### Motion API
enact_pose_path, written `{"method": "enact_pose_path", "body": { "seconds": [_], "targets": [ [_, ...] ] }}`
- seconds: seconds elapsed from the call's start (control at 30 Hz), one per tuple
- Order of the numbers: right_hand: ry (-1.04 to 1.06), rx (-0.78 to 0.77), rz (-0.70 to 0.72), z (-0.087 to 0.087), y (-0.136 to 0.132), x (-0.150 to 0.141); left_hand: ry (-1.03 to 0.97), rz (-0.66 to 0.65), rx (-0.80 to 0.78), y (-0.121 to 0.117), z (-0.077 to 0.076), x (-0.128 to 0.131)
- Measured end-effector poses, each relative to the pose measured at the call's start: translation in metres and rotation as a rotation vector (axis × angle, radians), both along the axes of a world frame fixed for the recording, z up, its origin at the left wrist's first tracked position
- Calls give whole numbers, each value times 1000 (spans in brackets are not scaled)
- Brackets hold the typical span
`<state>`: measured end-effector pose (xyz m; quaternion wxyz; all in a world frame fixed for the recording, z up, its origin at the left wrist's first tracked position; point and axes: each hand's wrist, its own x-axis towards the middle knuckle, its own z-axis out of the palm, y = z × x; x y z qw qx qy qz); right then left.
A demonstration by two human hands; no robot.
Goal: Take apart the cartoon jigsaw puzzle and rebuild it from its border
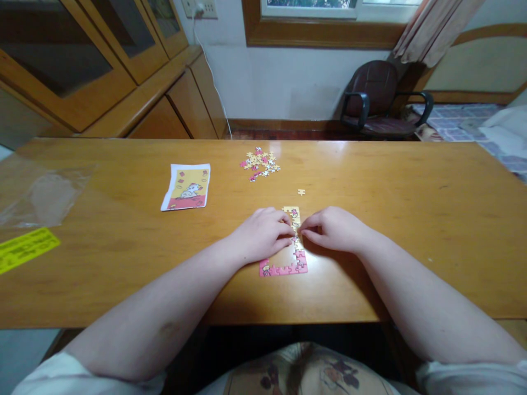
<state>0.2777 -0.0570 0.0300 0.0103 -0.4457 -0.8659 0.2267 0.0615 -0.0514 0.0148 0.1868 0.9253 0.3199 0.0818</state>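
A partly joined jigsaw puzzle point(284, 270) lies on the table in front of me, its pink and yellow border pieces linked around bare wood. Over its left side rests my left hand point(268, 233), fingers bent and closed, with the tips on a piece of the right border. My right hand point(334, 229) comes in from the other side, thumb and fingers pinched at that same border. The piece between the fingertips is mostly hidden. Just beyond the puzzle sits a single yellow puzzle piece point(301, 192).
Farther back is a pile of loose puzzle pieces point(263, 162). A printed reference picture point(189, 186) lies left of it. Clear plastic wrapping point(53, 197) and a yellow label point(28, 249) are at the table's left end. A chair point(376, 101) stands behind the table.
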Motion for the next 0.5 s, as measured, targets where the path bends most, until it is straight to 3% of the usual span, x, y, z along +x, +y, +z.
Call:
{"method": "enact_pose_path", "body": {
  "seconds": [0.4, 0.5],
  "targets": [
    [3, 7, 11, -2, 0, 0, 8, -11, 10, 0, 0, 0],
    [-13, 29, -40, -3, 1, 0, 18, 14, 6, 2, 1, 0]
  ]
}}
